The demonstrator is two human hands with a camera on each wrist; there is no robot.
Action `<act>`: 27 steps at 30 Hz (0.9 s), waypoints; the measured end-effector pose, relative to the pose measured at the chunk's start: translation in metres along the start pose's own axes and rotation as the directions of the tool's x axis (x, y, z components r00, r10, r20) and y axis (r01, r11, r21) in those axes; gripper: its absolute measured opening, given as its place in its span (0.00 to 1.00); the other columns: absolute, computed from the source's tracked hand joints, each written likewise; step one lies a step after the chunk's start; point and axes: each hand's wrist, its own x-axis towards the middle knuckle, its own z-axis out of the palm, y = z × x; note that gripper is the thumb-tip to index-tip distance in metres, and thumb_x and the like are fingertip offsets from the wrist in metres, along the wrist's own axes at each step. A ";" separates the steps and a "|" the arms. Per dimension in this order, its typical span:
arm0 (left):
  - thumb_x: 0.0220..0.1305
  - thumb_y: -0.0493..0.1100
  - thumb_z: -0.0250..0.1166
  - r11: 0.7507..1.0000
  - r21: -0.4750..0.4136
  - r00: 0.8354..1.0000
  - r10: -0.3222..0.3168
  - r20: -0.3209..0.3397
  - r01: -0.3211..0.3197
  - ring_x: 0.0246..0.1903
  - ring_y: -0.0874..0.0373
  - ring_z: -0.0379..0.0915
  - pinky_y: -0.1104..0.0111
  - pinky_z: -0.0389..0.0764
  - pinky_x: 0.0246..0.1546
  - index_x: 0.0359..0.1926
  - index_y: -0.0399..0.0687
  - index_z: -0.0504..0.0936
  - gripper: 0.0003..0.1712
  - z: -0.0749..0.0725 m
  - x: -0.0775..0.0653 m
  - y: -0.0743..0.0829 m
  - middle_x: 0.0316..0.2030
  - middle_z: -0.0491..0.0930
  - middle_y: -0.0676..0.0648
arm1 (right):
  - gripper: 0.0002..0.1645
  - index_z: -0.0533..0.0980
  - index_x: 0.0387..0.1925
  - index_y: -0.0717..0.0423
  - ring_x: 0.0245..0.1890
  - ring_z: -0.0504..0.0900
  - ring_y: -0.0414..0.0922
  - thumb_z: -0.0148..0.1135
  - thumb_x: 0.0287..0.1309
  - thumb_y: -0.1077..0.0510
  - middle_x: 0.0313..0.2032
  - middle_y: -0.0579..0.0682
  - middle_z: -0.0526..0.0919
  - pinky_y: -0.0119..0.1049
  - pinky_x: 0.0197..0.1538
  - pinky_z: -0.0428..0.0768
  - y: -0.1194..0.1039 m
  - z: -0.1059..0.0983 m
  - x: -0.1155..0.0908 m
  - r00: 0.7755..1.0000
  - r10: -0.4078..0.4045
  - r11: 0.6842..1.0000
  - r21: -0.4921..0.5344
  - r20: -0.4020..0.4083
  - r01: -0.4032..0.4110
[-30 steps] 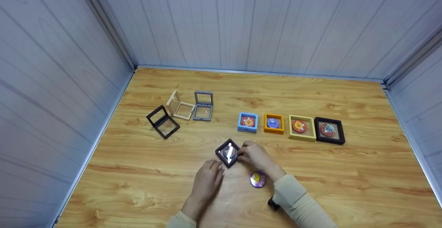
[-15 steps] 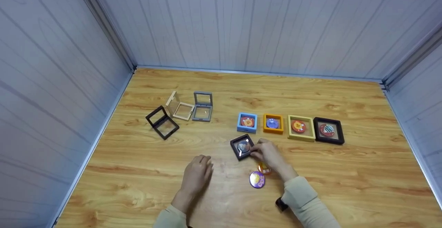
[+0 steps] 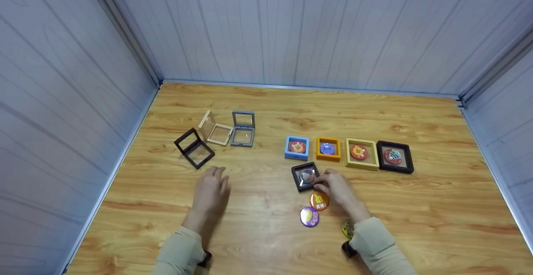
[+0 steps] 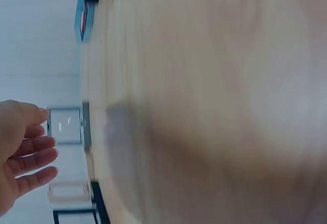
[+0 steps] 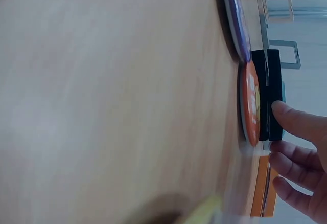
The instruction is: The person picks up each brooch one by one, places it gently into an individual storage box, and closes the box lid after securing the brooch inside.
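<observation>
My right hand (image 3: pixel 339 189) pinches the near right corner of a small black display frame (image 3: pixel 297 178) with a round badge (image 3: pixel 307 176) inside. In the right wrist view the thumb (image 5: pixel 294 119) lies on the near side of that closed frame (image 5: pixel 259 75). An orange badge (image 3: pixel 319 201) and a purple badge (image 3: pixel 309 216) lie just in front of it. A yellowish badge (image 3: pixel 347 228) sits partly under the right wrist. My left hand (image 3: pixel 210 189) holds nothing, its fingers loosely extended, nearest the open black frame (image 3: pixel 198 155) at the left.
An open beige frame (image 3: pixel 220 134) and an open grey frame (image 3: pixel 243 137) stand behind on the left. Along the right, a blue frame (image 3: pixel 297 157), an orange frame (image 3: pixel 328 157), a yellow frame (image 3: pixel 361 166) and a larger black frame (image 3: pixel 395 169) hold badges. Walls (image 3: pixel 275 29) enclose the table.
The right hand has slid the black frame rightward and turned it, close to the framed row. The left hand has let it go and moved left. Orange and yellowish badges have come into sight.
</observation>
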 end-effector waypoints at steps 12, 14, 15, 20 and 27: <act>0.51 0.34 0.63 0.996 0.087 0.991 -0.009 -0.131 0.021 0.40 0.38 0.68 0.53 0.73 0.38 0.40 0.26 0.73 0.17 -0.027 0.029 -0.054 0.39 0.72 0.31 | 0.06 0.82 0.30 0.54 0.27 0.73 0.41 0.66 0.45 0.58 0.27 0.45 0.72 0.36 0.32 0.73 0.019 -0.011 -0.020 0.997 0.082 0.996 -0.018 -0.018 -0.082; 0.50 0.34 0.63 0.994 0.096 0.991 -0.033 -0.131 0.046 0.42 0.37 0.66 0.51 0.71 0.41 0.42 0.25 0.72 0.19 -0.030 0.033 -0.061 0.41 0.70 0.30 | 0.05 0.82 0.29 0.54 0.27 0.73 0.41 0.66 0.45 0.58 0.26 0.44 0.72 0.36 0.31 0.74 0.021 -0.012 -0.023 0.996 0.079 0.997 -0.021 -0.031 -0.080; 0.50 0.34 0.63 0.993 0.103 0.990 -0.051 -0.128 0.065 0.43 0.37 0.65 0.50 0.70 0.41 0.44 0.25 0.71 0.21 -0.033 0.035 -0.065 0.43 0.69 0.29 | 0.05 0.82 0.28 0.54 0.26 0.73 0.41 0.66 0.45 0.59 0.26 0.44 0.73 0.36 0.31 0.74 0.022 -0.013 -0.024 0.997 0.073 0.997 -0.025 -0.038 -0.074; 0.54 0.36 0.61 0.978 0.134 0.982 -0.143 -0.121 0.159 0.48 0.35 0.60 0.46 0.68 0.41 0.50 0.25 0.65 0.25 -0.040 0.042 -0.079 0.49 0.64 0.28 | 0.04 0.82 0.26 0.54 0.25 0.73 0.41 0.66 0.45 0.59 0.25 0.44 0.73 0.37 0.30 0.74 0.029 -0.016 -0.031 0.997 0.046 0.998 -0.046 -0.069 -0.049; 0.59 0.38 0.57 0.949 0.084 0.953 -0.303 -0.031 0.304 0.57 0.36 0.50 0.49 0.58 0.55 0.59 0.26 0.55 0.32 -0.040 0.046 -0.096 0.57 0.54 0.28 | 0.05 0.82 0.27 0.54 0.27 0.76 0.44 0.66 0.45 0.58 0.27 0.47 0.76 0.42 0.34 0.75 0.036 -0.023 -0.041 0.995 0.066 0.996 -0.061 -0.081 -0.071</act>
